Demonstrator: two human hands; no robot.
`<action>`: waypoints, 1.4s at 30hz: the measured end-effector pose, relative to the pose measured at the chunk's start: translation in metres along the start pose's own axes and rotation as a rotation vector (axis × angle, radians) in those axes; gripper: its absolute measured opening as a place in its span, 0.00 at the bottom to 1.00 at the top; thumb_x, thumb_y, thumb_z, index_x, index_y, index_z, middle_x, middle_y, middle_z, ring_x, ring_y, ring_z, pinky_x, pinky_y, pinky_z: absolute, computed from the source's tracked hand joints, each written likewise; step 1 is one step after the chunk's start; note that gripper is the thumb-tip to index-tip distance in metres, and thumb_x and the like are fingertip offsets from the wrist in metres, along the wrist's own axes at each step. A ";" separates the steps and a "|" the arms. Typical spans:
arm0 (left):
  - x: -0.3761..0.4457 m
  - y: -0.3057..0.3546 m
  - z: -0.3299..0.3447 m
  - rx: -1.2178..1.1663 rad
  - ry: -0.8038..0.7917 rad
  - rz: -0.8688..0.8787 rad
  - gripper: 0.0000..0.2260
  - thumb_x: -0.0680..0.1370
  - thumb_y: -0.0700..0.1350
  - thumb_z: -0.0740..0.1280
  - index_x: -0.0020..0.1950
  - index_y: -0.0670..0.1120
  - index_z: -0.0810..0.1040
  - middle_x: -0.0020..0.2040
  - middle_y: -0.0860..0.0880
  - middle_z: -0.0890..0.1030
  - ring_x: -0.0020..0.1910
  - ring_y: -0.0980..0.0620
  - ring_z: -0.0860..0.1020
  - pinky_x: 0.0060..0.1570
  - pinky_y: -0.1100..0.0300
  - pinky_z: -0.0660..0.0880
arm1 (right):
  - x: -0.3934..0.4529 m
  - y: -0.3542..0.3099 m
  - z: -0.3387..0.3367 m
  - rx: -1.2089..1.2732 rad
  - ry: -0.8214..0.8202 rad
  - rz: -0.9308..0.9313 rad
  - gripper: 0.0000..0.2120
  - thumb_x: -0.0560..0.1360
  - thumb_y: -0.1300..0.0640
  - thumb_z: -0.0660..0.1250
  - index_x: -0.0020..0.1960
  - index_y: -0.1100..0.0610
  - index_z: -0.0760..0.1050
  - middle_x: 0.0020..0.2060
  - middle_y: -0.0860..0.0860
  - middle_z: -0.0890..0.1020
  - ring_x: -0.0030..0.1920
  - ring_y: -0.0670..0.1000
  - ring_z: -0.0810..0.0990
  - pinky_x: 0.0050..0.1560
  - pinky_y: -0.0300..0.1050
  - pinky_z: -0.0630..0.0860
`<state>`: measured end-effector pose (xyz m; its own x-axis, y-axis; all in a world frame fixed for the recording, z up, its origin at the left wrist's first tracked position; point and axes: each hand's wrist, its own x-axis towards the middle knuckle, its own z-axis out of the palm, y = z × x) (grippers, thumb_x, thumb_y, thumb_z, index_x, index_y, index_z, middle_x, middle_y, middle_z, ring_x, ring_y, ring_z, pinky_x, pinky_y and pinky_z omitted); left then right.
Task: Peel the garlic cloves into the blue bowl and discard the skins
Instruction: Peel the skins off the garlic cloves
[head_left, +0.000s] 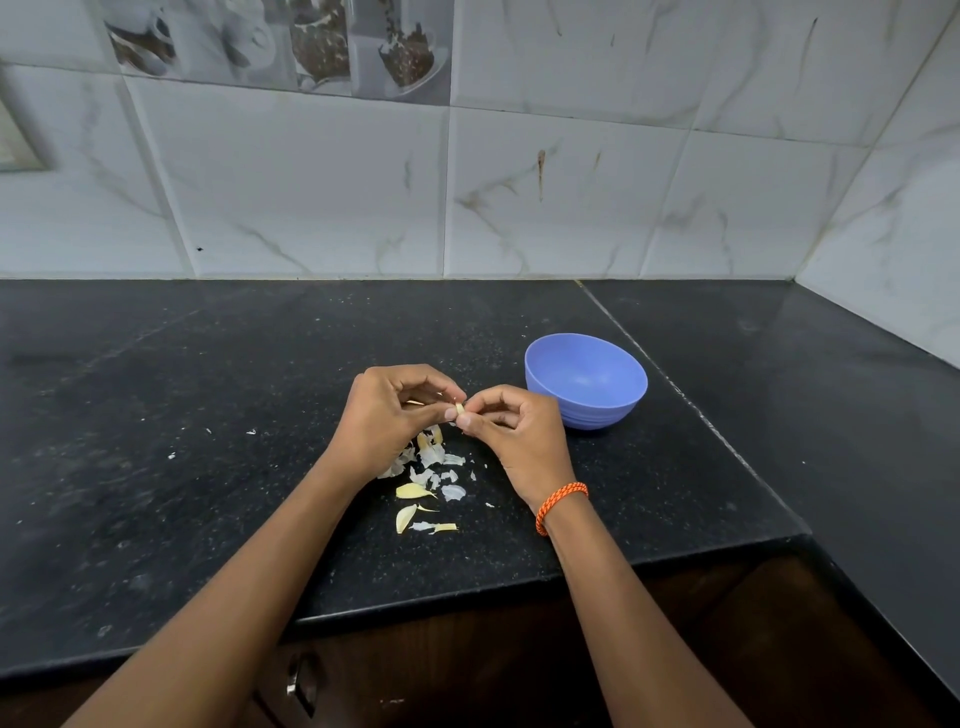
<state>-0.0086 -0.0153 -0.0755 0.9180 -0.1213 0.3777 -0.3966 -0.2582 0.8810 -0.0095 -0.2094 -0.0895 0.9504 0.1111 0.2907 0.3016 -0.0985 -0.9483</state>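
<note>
Both forearms stretched forward over the black speckled stone counter (208, 415), left hand (387, 415) and right hand (511, 428) meeting fingertip to fingertip, fingers curled. Small pale garlic clove (460, 410) pinched between them, above scattered papery white skins (431, 457). Round blue plastic bowl (586, 380) just right of the right hand.
</note>
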 end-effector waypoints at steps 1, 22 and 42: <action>0.000 0.000 0.000 -0.004 0.002 0.003 0.07 0.75 0.36 0.80 0.51 0.46 0.89 0.48 0.50 0.89 0.51 0.49 0.88 0.57 0.47 0.85 | 0.000 0.000 0.000 -0.029 0.015 -0.024 0.05 0.74 0.65 0.80 0.47 0.59 0.86 0.46 0.52 0.88 0.49 0.51 0.88 0.53 0.46 0.85; 0.002 -0.002 0.004 -0.116 0.043 -0.010 0.06 0.77 0.34 0.78 0.53 0.40 0.89 0.48 0.45 0.89 0.49 0.46 0.88 0.50 0.59 0.84 | 0.003 0.009 0.012 -0.317 -0.019 -0.143 0.05 0.83 0.56 0.69 0.49 0.49 0.75 0.48 0.46 0.82 0.49 0.50 0.83 0.48 0.58 0.84; 0.000 -0.002 0.006 -0.219 0.057 -0.089 0.07 0.80 0.38 0.76 0.57 0.39 0.83 0.42 0.38 0.88 0.41 0.38 0.88 0.44 0.53 0.86 | -0.001 -0.003 0.003 0.003 -0.047 -0.044 0.06 0.80 0.63 0.75 0.56 0.61 0.84 0.44 0.56 0.88 0.44 0.55 0.88 0.48 0.48 0.86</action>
<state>-0.0076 -0.0204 -0.0788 0.9506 -0.0513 0.3061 -0.3086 -0.0505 0.9498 -0.0111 -0.2065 -0.0874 0.9316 0.1617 0.3256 0.3424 -0.0894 -0.9353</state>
